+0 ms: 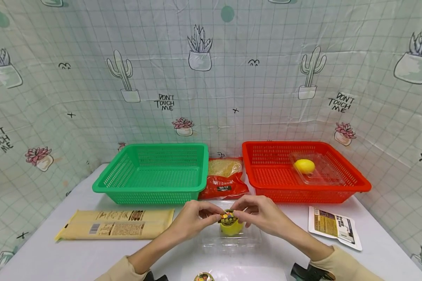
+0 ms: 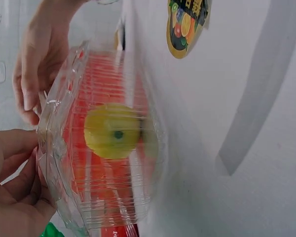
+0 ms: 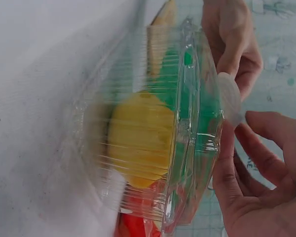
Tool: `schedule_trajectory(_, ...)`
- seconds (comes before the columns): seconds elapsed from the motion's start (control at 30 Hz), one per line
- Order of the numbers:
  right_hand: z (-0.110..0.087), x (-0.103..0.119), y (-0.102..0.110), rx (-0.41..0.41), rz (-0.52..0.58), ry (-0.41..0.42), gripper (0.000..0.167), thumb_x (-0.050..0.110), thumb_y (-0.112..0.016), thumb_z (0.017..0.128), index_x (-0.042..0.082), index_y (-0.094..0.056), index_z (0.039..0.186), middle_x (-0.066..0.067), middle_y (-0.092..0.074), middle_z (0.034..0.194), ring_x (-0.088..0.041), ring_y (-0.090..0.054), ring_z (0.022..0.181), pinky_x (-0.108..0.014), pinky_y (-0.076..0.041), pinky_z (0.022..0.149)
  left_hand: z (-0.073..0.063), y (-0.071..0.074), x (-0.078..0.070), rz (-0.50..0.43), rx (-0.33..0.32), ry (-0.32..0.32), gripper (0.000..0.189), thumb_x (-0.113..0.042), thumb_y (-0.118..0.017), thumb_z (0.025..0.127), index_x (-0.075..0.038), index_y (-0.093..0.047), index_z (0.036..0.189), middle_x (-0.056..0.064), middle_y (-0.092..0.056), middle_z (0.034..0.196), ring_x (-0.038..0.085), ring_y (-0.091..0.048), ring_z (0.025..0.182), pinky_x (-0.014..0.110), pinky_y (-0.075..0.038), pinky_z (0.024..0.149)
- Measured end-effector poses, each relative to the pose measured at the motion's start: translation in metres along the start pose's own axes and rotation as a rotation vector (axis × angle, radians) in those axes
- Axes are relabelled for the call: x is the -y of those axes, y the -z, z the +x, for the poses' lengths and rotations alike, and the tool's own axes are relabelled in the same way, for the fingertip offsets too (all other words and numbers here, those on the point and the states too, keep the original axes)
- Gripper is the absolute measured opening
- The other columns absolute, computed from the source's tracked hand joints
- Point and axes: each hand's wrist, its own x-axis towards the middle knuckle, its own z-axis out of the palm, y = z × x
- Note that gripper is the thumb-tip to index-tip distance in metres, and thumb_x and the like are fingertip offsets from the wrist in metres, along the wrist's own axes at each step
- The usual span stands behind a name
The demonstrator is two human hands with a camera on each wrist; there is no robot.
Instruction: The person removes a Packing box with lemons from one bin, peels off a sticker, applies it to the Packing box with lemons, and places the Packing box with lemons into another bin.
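Observation:
A closed clear plastic box [image 1: 251,238] stands on the table in front of me with a round yellow fruit [image 1: 231,230] inside. Over its lid, both hands hold a black-and-gold sticker [image 1: 227,218] printed with fruit. My left hand [image 1: 190,220] pinches the sticker's left edge, and my right hand [image 1: 261,214] pinches its right edge. The sticker's pale back [image 3: 230,96] shows between the fingertips in the right wrist view. Ribbed walls of the box blur the fruit [image 2: 112,131] in the left wrist view. A second such sticker [image 1: 204,276] lies near the front edge.
A green basket [image 1: 149,189] stands at back left. The red basket [image 1: 302,187] at back right holds another clear box with a yellow fruit [image 1: 304,166]. Between them lies a red packet [image 1: 223,185]. A long beige pack [image 1: 116,225] lies left, a white-and-brown pouch [image 1: 335,228] right.

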Motion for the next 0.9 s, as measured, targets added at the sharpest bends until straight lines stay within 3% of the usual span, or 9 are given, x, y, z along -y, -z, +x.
schedule_trajectory(0.17, 0.005, -0.004, 0.003, 0.038, 0.001, -0.029, 0.018, 0.021, -0.068, 0.093, 0.006, -0.072, 0.102, -0.012, -0.071, 0.095, -0.026, -0.069, 0.074, -0.034, -0.059, 0.061, 0.002, -0.001, 0.001, -0.010, 0.002, 0.005, 0.014, -0.015, -0.071, 0.090, -0.008, -0.077, 0.100, 0.005, -0.077, 0.091, 0.004, -0.067, 0.074, 0.020, -0.054, 0.068)
schedule_trajectory(0.47, 0.009, -0.005, 0.003, 0.037, -0.090, -0.019, 0.018, 0.019, -0.074, 0.088, 0.009, -0.072, 0.102, -0.006, -0.071, 0.090, -0.011, -0.065, 0.069, -0.038, -0.059, 0.061, 0.004, -0.001, 0.002, 0.030, -0.016, 0.002, 0.013, -0.013, -0.071, 0.090, -0.008, -0.077, 0.100, 0.004, -0.076, 0.091, 0.003, -0.065, 0.073, 0.022, -0.054, 0.067)
schedule_trajectory(0.9, 0.013, -0.007, 0.004, 0.078, -0.086, -0.076, 0.023, 0.020, -0.075, 0.087, 0.005, -0.073, 0.105, -0.006, -0.072, 0.085, -0.010, -0.062, 0.065, -0.036, -0.060, 0.061, 0.008, -0.004, 0.003, 0.232, -0.026, -0.029, 0.012, -0.016, -0.073, 0.088, -0.013, -0.078, 0.098, -0.004, -0.075, 0.085, 0.002, -0.062, 0.076, 0.020, -0.051, 0.067)
